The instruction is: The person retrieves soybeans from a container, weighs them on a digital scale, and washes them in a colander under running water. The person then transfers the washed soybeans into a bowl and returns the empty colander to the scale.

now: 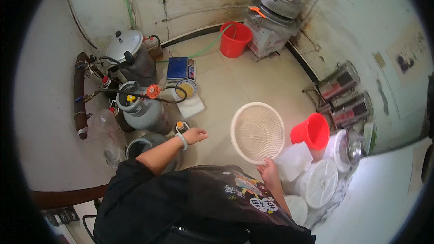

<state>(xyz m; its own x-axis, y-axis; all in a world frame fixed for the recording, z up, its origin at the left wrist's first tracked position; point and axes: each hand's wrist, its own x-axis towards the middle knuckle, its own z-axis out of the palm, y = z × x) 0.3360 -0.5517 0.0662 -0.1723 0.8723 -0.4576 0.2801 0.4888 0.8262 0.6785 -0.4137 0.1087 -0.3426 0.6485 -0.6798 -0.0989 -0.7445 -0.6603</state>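
A round, cream plastic colander basket [258,132] hangs tilted in front of me, and nothing shows inside it. At its near rim, my right hand [269,170] grips the edge. My left hand [196,136] is held out over the floor with nothing in it, its fingers loosely bent; a pale bangle [183,141] circles that wrist. Just behind the left hand is a dark bottle with an orange cap [180,124]. Beyond it, a bowl of yellowish grains [185,89] sits by a digital scale [177,68].
A grey gas cylinder [145,113] with a black hose stands at left. Two red buckets stand at the back [236,40] and right [310,132]. Lidded white tubs [320,183] crowd my right side. A grinding machine [281,6] is in the far corner; a green hose [210,46] crosses the floor.
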